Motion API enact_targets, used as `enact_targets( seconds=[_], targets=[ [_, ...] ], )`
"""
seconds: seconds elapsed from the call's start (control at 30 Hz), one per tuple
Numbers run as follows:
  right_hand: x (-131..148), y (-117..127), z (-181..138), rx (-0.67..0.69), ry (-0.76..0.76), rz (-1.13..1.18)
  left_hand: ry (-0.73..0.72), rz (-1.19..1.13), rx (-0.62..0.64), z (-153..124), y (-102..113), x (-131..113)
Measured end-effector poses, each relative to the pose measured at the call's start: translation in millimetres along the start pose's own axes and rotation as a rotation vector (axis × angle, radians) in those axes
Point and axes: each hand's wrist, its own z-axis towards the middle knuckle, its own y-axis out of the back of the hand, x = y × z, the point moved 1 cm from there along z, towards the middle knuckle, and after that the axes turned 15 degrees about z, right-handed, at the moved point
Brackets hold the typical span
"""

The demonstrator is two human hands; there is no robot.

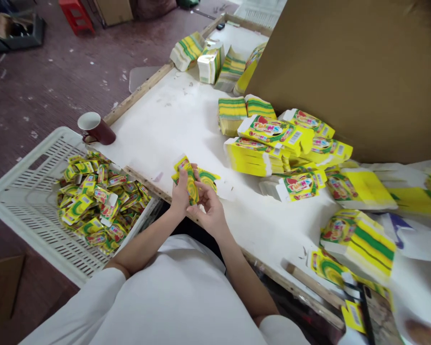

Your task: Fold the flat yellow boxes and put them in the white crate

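A small yellow and green printed carton (191, 186) is upright between my hands, above the table's near edge. My left hand (180, 195) is closed around its left side, with the thumb lying along the front. From the right, my right hand (211, 210) grips the lower part of the same carton, its fingers bent and the thumb at the bottom. Just behind my right fingers, another yellow carton (209, 178) lies on the white tabletop (165, 124).
Left of the table, a white plastic basket (28, 191) holds a heap of small cartons (100, 201). A maroon mug (102, 132) stands at the table's left edge. Stacks of flat cartons (249, 158) spread to the right before a large cardboard sheet (345, 76). A phone (379, 311) is lower right.
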Motion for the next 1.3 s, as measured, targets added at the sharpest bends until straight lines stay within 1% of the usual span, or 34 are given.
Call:
enact_targets(
  seconds=[0.1, 0.17, 0.23, 0.3, 0.4, 0.43, 0.5, 0.6, 0.63, 0.7, 0.77, 0.8, 0.87, 0.93, 1.03, 1.1, 1.13, 1.17, 1.2, 1.23, 1.3],
  targets=[
    [-4.6, -4.7, 3.7, -0.053, 0.027, -0.031, -0.014, 0.031, -0.045, -2.5, 3.3, 5.5],
    [-4.1, -6.0, 3.0, -0.044, 0.040, -0.092, -0.012, 0.038, -0.048, -4.4, 5.6, 9.3],
    [-2.3, -4.6, 1.6, -0.030, 0.048, -0.147, -0.029, 0.042, -0.034, -6.5, 7.3, 11.4],
    [-0.9, -0.1, 1.3, -0.050, 0.043, -0.174, -0.065, 0.044, 0.008, -8.0, 8.0, 11.7],
    [0.1, 9.6, 3.9, -0.112, 0.019, -0.100, -0.117, 0.068, 0.112, -6.4, 8.3, 11.0],
    [0.4, 12.4, 4.9, -0.118, 0.005, -0.059, -0.133, 0.089, 0.130, -4.7, 9.0, 11.0],
    [1.0, 15.6, 6.4, -0.108, -0.025, 0.011, -0.165, 0.139, 0.121, -0.1, 11.9, 11.8],
    [0.9, 15.6, 7.0, -0.084, -0.043, 0.040, -0.184, 0.177, 0.044, 6.3, 17.8, 15.9],
    [0.4, 15.2, 7.2, -0.096, -0.035, 0.018, -0.181, 0.178, 0.027, 7.6, 19.3, 17.9],
    [-0.9, 16.0, 8.3, -0.162, 0.004, -0.086, -0.178, 0.183, 0.011, 8.6, 21.2, 21.8],
    [-1.3, 19.6, 10.2, -0.239, 0.056, -0.210, -0.167, 0.197, 0.016, 8.7, 22.9, 22.9],
    [-0.5, 22.5, 11.1, -0.258, 0.085, -0.261, -0.158, 0.212, 0.030, 8.9, 24.4, 21.1],
    [3.7, 30.6, 12.3, -0.243, 0.156, -0.351, -0.146, 0.272, 0.082, 10.7, 30.2, 11.0],
    [11.1, 40.0, 11.9, -0.182, 0.234, -0.477, -0.167, 0.359, 0.165, 14.6, 39.4, -7.1],
    [23.0, 49.9, 9.0, -0.033, 0.357, -0.698, -0.249, 0.567, 0.327, 19.7, 52.9, -34.6],
    [27.1, 49.5, 6.6, 0.095, 0.449, -0.757, -0.279, 0.777, 0.462, 18.3, 55.2, -40.4],
    [27.4, 47.1, 5.5, 0.129, 0.496, -0.757, -0.282, 0.881, 0.514, 15.7, 53.8, -38.2],
    [26.7, 43.7, 4.3, 0.114, 0.532, -0.745, -0.281, 0.963, 0.542, 12.4, 51.1, -33.3],
    [25.0, 39.5, 3.1, 0.044, 0.554, -0.725, -0.278, 1.014, 0.538, 8.5, 47.5, -26.6],
    [22.6, 34.8, 1.7, -0.068, 0.559, -0.696, -0.278, 1.038, 0.506, 4.6, 43.6, -19.2],
    [16.1, 25.1, -2.1, -0.316, 0.516, -0.587, -0.300, 1.026, 0.380, -2.5, 37.0, -6.0]
  ],
)
